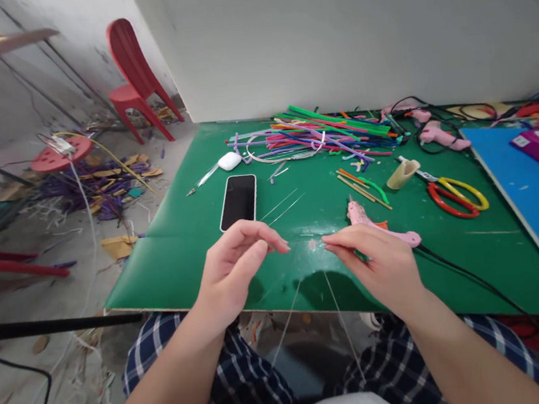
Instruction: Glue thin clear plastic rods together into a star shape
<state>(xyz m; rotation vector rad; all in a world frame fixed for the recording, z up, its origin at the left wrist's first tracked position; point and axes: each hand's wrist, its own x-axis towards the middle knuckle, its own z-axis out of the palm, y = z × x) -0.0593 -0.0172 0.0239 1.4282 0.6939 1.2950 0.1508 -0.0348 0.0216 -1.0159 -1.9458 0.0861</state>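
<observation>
The person is sitting at a green table (178, 259), and both hands are hovering just above its near edge with the fingertips facing each other. The left hand (236, 268) is curling its fingers toward the thumb in a light pinch. The right hand (379, 260) is doing the same from the other side, thumb and forefinger pressed together. Between them they are gripping thin wires (290, 311): 2 pale strands are hanging from the gap between the fingertips, over the table edge and down toward the checked trousers (252, 381). The strands are so fine that exactly where each finger is meeting them is hard to make out.

A pink glue gun (364, 216) is lying on the table just behind the right hand, partly hidden by it, and its black cord (460, 273) is trailing off to the right. A dark phone (238, 200) is lying face up beyond the left hand, with a white earbud case (230, 161) further back. A pile of coloured pipe cleaners (320, 131) is spreading across the far side of the table. Red and yellow scissors (458, 195) are resting beside a short tan tube (402, 174), near a blue board (525, 203) at the right. On the littered floor to the left, a red chair (133, 74) and a red stool (60, 154) are standing.
</observation>
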